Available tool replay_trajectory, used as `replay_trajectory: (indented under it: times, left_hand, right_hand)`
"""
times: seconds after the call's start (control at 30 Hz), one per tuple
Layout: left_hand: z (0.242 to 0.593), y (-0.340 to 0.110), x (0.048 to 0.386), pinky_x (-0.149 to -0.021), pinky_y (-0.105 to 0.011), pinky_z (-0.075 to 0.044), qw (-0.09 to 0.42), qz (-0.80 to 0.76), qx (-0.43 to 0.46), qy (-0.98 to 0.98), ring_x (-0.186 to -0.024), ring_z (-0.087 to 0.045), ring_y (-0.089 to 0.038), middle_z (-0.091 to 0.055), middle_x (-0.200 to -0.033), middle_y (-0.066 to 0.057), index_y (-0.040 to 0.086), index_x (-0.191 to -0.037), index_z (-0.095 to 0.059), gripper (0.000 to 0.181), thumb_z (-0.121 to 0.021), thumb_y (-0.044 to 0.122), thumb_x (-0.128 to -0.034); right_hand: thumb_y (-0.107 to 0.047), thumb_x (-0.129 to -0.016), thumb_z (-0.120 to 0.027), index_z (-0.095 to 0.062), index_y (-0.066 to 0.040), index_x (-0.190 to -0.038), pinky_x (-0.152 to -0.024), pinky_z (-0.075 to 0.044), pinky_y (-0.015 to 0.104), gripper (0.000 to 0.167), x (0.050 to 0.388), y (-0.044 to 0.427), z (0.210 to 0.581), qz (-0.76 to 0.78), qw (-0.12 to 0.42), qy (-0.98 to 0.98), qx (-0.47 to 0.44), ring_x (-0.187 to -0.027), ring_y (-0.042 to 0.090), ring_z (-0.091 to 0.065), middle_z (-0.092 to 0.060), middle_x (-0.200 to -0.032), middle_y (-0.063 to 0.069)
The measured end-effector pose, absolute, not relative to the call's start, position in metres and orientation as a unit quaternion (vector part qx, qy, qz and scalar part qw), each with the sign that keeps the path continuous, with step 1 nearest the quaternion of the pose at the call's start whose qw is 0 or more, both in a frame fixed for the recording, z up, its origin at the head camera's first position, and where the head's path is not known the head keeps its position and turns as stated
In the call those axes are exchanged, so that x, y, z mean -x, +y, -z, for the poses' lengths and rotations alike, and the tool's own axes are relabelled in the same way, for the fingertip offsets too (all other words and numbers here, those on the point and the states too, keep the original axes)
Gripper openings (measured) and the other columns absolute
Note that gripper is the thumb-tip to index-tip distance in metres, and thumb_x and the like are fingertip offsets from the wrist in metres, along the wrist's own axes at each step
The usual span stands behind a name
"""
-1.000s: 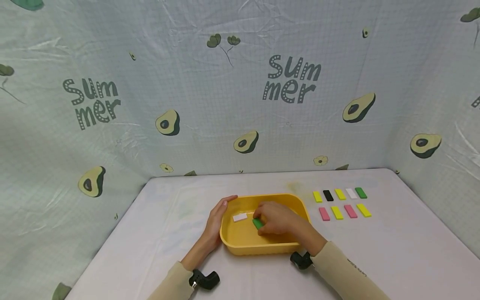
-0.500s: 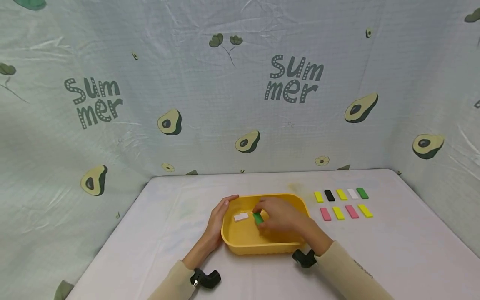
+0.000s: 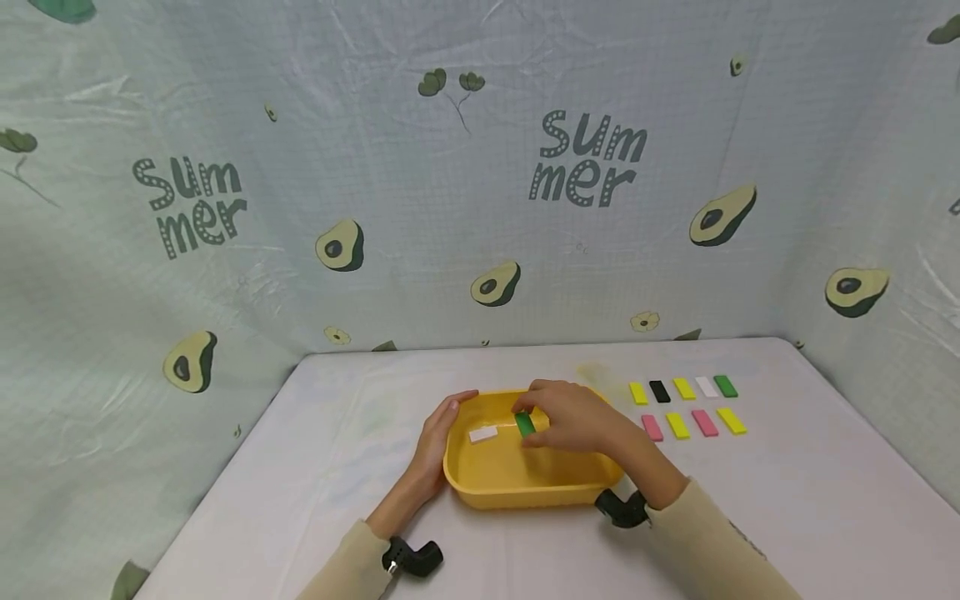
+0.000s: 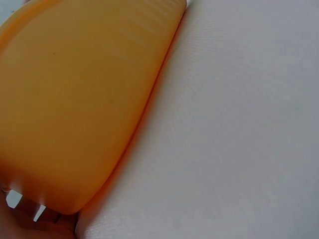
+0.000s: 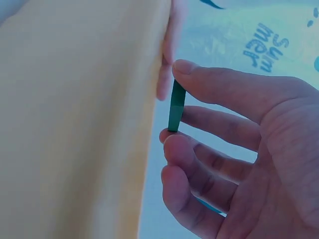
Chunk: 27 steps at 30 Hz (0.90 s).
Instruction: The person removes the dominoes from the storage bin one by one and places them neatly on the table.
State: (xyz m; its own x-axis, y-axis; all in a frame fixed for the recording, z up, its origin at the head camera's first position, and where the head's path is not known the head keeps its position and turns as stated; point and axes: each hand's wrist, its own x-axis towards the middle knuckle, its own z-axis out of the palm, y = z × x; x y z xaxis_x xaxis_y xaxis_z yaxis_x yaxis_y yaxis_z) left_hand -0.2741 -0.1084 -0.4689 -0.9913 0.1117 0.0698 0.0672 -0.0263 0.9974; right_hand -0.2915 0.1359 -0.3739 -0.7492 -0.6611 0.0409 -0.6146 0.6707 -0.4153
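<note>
In the head view, a yellow plastic basin (image 3: pixel 532 497) stands on the table. My left hand (image 3: pixel 432 442) rests along its outer left wall, fingers stretched toward the far left corner; the left wrist view shows part of that hand (image 4: pixel 37 224) against the wall of the basin (image 4: pixel 75 99). My right hand (image 3: pixel 573 417) is over the basin and pinches a small green domino-like tile (image 3: pixel 525 423) between thumb and fingertips. The right wrist view shows this green tile (image 5: pixel 176 105) edge-on, held at its two ends. A white tile (image 3: pixel 483 434) lies inside the basin.
Right of the basin, tiles lie in two rows: a black tile (image 3: pixel 660 392), a white tile (image 3: pixel 707 387), a green tile (image 3: pixel 725 386), a pink tile (image 3: pixel 704 423) and several others, such as a yellow tile (image 3: pixel 731 420). A patterned curtain (image 3: pixel 420 208) hangs behind the table.
My right hand has lifted the green tile from the basin's floor and moved it slightly up and to the right. The left hand keeps its place on the basin.
</note>
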Motion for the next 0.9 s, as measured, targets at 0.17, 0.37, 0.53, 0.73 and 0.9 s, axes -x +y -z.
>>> replay_trajectory:
  times: [0.17, 0.37, 0.53, 0.73, 0.9]
  left_hand:
    - [0.471, -0.109, 0.273, -0.11, -0.024, -0.049, 0.015, -0.713, -0.068, 0.698, -0.14, -0.051, -0.026, -0.048, -0.157, -0.016, 0.007, -0.151, -0.049, 0.054, -0.03, 0.041, -0.1131]
    - [0.47, -0.109, 0.273, -0.111, -0.026, -0.049, 0.012, -0.717, -0.071, 0.693, -0.139, -0.052, -0.025, -0.049, -0.156, -0.016, 0.006, -0.151, -0.049, 0.053, -0.031, 0.039, -0.1133]
    - [0.47, -0.109, 0.273, -0.112, -0.028, -0.048, 0.014, -0.717, -0.068, 0.694, -0.139, -0.052, -0.026, -0.049, -0.156, -0.014, 0.007, -0.15, -0.05, 0.052, -0.031, 0.038, -0.1135]
    - [0.47, -0.109, 0.273, -0.11, -0.025, -0.049, 0.015, -0.717, -0.062, 0.694, -0.138, -0.053, -0.025, -0.05, -0.155, -0.014, 0.009, -0.149, -0.051, 0.051, -0.03, 0.038, -0.1136]
    - [0.47, -0.109, 0.273, -0.11, -0.025, -0.049, 0.014, -0.718, -0.063, 0.693, -0.138, -0.052, -0.025, -0.05, -0.155, -0.013, 0.008, -0.15, -0.051, 0.051, -0.03, 0.037, -0.1135]
  right_hand:
    - [-0.03, -0.087, -0.082, -0.074, -0.014, -0.122, -0.096, -0.058, 0.043, 0.039, 0.291, 0.141, 0.371, 0.207, 0.047, 0.912, 0.351, -0.104, 0.023, -0.065, -0.069, -0.114, 0.0]
    - [-0.03, -0.088, -0.082, -0.074, -0.013, -0.124, -0.098, -0.058, 0.043, 0.041, 0.291, 0.15, 0.364, 0.203, 0.032, 0.917, 0.341, -0.104, 0.023, -0.064, -0.07, -0.118, 0.002]
    - [-0.03, -0.087, -0.083, -0.075, -0.014, -0.123, -0.086, -0.06, 0.034, 0.04, 0.293, 0.161, 0.358, 0.212, 0.02, 0.918, 0.333, -0.093, 0.016, -0.062, -0.071, -0.118, 0.0]
    - [-0.027, -0.087, -0.083, -0.075, -0.012, -0.122, -0.076, -0.058, 0.027, 0.039, 0.295, 0.173, 0.351, 0.233, 0.022, 0.915, 0.329, -0.08, 0.011, -0.059, -0.07, -0.118, 0.002]
    - [-0.026, -0.086, -0.084, -0.074, -0.012, -0.122, -0.074, -0.058, 0.025, 0.039, 0.297, 0.181, 0.348, 0.245, 0.03, 0.914, 0.321, -0.078, 0.012, -0.06, -0.07, -0.12, 0.003]
